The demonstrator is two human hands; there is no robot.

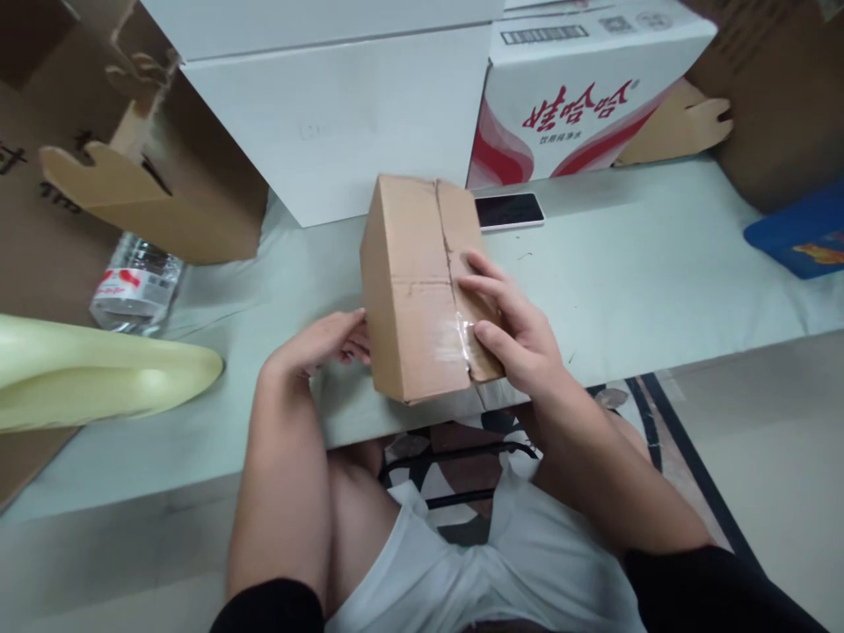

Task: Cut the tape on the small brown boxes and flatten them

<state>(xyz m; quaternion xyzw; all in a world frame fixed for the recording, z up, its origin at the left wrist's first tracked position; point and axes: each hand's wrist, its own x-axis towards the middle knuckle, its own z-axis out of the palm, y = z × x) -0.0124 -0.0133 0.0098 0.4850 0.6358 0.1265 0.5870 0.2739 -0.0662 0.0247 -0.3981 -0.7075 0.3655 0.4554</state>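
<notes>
Fingers (484, 286) of my right hand (514, 338) lie spread and flat across the top face of the small brown cardboard box (422, 290), the thumb pressed beside a strip of clear tape that runs over the centre seam near the front edge. They press rather than clamp; nothing is enclosed in that hand. My left hand (323, 345) rests against the box's left side wall, fingers loosely curled and touching the cardboard, not closed around anything.

I note the box standing on the pale green worktop (659, 281), close to its near edge, directly in front of me, with the seam running away from me.

Behind the box, a dark-screened phone (509, 211) lies flat on the worktop, just beside the box's far right corner. Beyond it stands a large plain white carton (343, 114) and, to its right, a white carton with red printing (580, 97). A clear plastic water bottle (135, 283) lies on its side at the left, near a pale yellow curved object (98, 374). A blue item (801, 233) sits at the far right edge.
</notes>
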